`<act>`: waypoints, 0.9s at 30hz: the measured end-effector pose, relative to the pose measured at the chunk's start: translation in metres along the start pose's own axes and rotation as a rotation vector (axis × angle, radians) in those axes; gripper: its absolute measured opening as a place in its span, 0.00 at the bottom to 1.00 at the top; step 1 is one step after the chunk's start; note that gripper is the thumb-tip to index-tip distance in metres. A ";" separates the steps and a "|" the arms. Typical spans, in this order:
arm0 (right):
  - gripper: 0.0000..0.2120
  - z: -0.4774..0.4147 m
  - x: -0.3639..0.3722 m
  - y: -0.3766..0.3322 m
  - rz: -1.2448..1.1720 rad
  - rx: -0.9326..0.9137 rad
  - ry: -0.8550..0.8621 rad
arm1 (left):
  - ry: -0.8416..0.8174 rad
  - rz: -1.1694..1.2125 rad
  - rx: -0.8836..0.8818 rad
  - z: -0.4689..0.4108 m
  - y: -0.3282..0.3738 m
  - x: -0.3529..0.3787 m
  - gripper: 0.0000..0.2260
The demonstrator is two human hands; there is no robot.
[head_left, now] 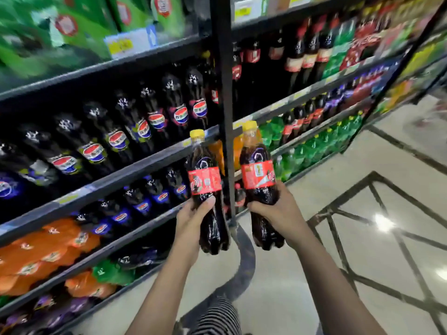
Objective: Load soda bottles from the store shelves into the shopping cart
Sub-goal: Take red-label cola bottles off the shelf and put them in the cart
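While black metal shelving (223, 93) rises behind both grips, its flat ledges carry slanting rows of dark Pepsi bottles (116, 141), tall and glossy with round red-white-blue emblems, above and to the left of the left grip. Lower, beneath that grip's level, lie bulging orange soda bottles (48, 250). Past the right grip, further along the ledges, stand green soda bottles (314, 151), blurred. Polished pale floor tile (362, 238), crossed by dark inlaid lines and spotted with lamp glare, spreads under and to the right of the right grip.

Both task bottles are off the ledges, held in the air either side of the shelving's upright post. The left cola bottle (205, 180), clear contoured plastic filled with dark liquid, stands nearly upright. The left hand (191, 221) wraps its waist just under the red label, thumb laid across the front. The right cola bottle (258, 175), same shape, tilts slightly left. The right hand (278, 213) curls round its body below the label. A striped garment (215, 317) shows between the forearms. Each bottle ends in a small round yellow cap (197, 134), well above the grip.
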State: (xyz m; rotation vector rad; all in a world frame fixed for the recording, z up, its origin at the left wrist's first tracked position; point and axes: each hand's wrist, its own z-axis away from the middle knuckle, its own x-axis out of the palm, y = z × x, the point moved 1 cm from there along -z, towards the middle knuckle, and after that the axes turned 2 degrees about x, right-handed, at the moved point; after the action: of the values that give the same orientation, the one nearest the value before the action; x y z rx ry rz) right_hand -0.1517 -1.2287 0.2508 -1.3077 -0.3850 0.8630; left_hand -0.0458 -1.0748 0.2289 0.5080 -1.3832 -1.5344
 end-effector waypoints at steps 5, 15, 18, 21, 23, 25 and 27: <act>0.25 -0.061 -0.045 -0.001 -0.042 -0.005 0.065 | -0.086 -0.020 0.000 -0.057 -0.004 0.068 0.04; 0.18 -0.221 -0.109 -0.032 -0.114 0.031 -0.007 | -0.066 -0.024 -0.027 -0.204 0.002 0.166 0.11; 0.21 -0.257 -0.115 -0.038 -0.218 0.083 -0.033 | -0.033 -0.034 -0.052 -0.237 0.008 0.184 0.18; 0.22 -0.291 -0.118 -0.042 -0.261 0.130 -0.095 | 0.001 -0.062 -0.076 -0.264 0.010 0.197 0.21; 0.14 -0.316 -0.122 -0.047 -0.225 0.112 -0.141 | 0.022 -0.071 -0.049 -0.282 0.012 0.205 0.21; 0.11 -0.342 -0.127 -0.053 -0.138 0.064 -0.185 | 0.038 -0.106 -0.009 -0.300 0.014 0.212 0.22; 0.17 -0.369 -0.131 -0.062 -0.071 0.009 -0.242 | 0.083 -0.134 0.028 -0.319 0.019 0.220 0.22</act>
State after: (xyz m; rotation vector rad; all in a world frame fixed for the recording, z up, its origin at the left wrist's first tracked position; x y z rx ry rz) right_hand 0.0391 -1.5756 0.2429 -1.1771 -0.6133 0.9650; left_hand 0.1242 -1.4229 0.2248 0.6860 -1.3313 -1.5843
